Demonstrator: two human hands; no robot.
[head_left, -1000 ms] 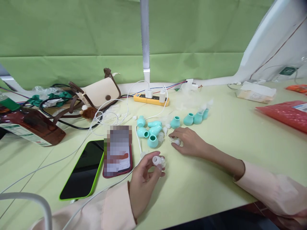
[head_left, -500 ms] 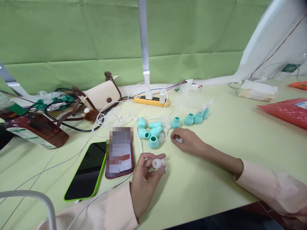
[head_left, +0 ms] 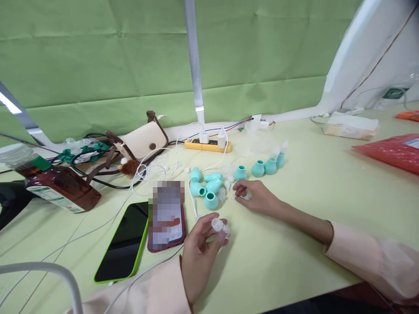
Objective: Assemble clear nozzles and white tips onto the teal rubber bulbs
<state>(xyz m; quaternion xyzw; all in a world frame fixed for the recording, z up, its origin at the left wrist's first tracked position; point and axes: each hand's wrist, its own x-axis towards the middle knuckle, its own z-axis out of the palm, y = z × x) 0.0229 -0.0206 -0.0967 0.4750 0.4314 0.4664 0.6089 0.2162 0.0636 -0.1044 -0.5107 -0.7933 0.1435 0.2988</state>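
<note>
My left hand (head_left: pixel 203 257) is closed, with thumb and fingers around a small translucent white plastic fitting (head_left: pixel 217 225) whose round open end faces up. Farther forward, my right hand (head_left: pixel 257 196) rests low on the table, its fingers curled in. A small translucent piece (head_left: pixel 246 196) shows under these fingers; its exact shape is hidden. Left of that hand lies a group of turquoise bulb-shaped parts, among them an upright one with a dark round opening (head_left: pixel 211 201). Beyond the fingers several more turquoise bulbs (head_left: pixel 258 168) stand in a row. Small clear pieces (head_left: pixel 221 194) lie between them.
Two phones, one green-edged (head_left: pixel 122 244) and one red-edged (head_left: pixel 166 218), lie left of my left hand. White cables run past them to a yellow power strip (head_left: pixel 193 145). Behind are a bag (head_left: pixel 144 139) and a leaning bottle (head_left: pixel 65 187); a red packet (head_left: pixel 393 150) lies right.
The whole view has shifted slightly, so objects at left sit lower and farther right. My left hand has tilted the fitting a little. My right hand stays at nearly the same spot.
</note>
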